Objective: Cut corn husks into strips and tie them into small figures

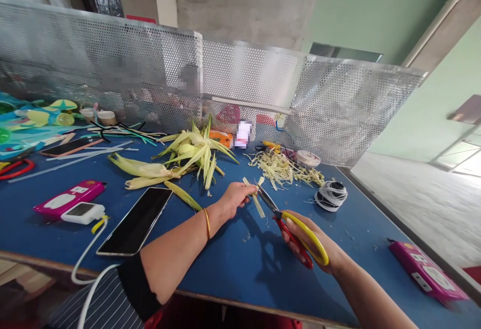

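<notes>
My left hand [237, 198] pinches a pale knotted strip of corn husk [258, 204] over the middle of the blue table. In my right hand [306, 241] is a pair of scissors [310, 236] with one yellow and one red handle. Their blades point up and left, with the tips at the husk strip by my left fingers; whether they touch it I cannot tell. A pile of small pale husk pieces [276, 166] lies just beyond my hands. Farther left lies a heap of corn husks [199, 148], green and yellow, with long leaves spread out.
A black smartphone [137, 221] lies left of my forearm, beside a magenta packet [71, 199] and a white corded device [82, 212]. Rightward are a spool of thread [330, 196] and another magenta packet [426, 271]. A perforated metal screen [248, 73] lines the table's back.
</notes>
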Demonstrator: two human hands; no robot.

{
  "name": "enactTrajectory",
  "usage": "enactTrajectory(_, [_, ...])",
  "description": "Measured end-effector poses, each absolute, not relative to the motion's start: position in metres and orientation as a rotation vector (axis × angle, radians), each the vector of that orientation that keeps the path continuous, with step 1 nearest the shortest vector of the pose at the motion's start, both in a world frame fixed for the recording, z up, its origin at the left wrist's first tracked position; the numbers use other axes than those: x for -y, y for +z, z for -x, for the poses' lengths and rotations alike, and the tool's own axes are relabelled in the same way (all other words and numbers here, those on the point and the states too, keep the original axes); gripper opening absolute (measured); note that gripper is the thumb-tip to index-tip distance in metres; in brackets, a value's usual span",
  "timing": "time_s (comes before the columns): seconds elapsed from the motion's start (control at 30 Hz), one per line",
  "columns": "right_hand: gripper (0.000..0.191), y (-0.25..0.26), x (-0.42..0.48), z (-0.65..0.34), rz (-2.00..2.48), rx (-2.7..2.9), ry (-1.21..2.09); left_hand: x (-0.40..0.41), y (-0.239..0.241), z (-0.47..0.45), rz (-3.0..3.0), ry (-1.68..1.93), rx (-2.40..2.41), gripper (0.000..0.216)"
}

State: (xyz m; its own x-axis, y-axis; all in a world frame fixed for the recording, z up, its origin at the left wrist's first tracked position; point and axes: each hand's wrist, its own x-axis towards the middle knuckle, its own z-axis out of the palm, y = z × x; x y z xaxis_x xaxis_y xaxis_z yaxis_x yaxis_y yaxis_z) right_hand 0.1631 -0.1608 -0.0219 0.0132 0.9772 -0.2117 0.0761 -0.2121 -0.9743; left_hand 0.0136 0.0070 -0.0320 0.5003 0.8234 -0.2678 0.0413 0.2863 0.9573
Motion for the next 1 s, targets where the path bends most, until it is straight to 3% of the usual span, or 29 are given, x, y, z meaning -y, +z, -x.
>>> enactTrajectory(0.4, [0.053, -0.02, 0.157, -0.16, 1.642, 1.138, 1.202, -0.01, -0.029, -0.011, -1.127, 0.549, -0.86, 0.023])
enactTrajectory(1.0, [0.056, -0.03, 0.154, -0.161, 1.694, 1.171, 1.055, -0.008, -0.029, -0.013, -0.967, 0.6, -0.842, 0.002])
